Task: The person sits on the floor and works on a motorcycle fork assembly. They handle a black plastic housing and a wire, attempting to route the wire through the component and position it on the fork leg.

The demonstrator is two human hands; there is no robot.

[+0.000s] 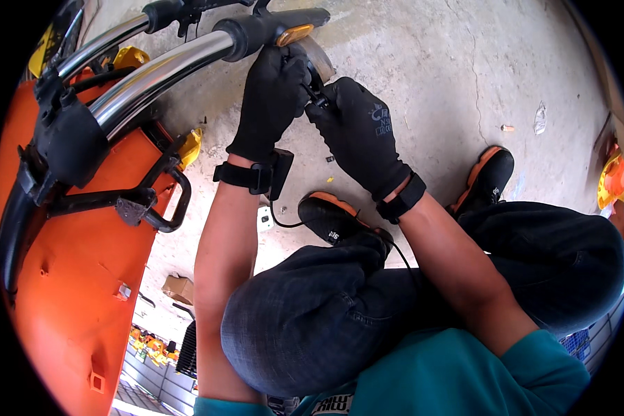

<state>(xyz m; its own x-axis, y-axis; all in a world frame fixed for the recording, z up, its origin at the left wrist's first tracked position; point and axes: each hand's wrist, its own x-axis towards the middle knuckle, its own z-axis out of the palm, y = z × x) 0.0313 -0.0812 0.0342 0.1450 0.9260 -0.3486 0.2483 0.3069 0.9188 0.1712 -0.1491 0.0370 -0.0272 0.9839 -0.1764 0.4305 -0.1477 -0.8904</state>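
Observation:
Both my hands wear black work gloves and meet just below the end of a chrome fork tube (163, 76). My left hand (272, 97) is closed, its fingers bent next to an orange reflector (295, 35) on the fork's black lower end. Beside it my right hand (357, 128) is closed, thumb and fingers pinching a small black part (318, 97) with a bit of bright metal. Both hands' fingertips come together at this part, and the gloves hide most of it. Behind the fingers shows a curved greyish-brown piece (315, 59).
A large orange panel (83, 277) and a black tubular frame (111, 201) fill the left side. My shoes (489, 173) rest on the concrete floor (423, 69). A cardboard box (178, 288) lies by the panel. A thin black cable (284, 223) hangs from my left wrist strap.

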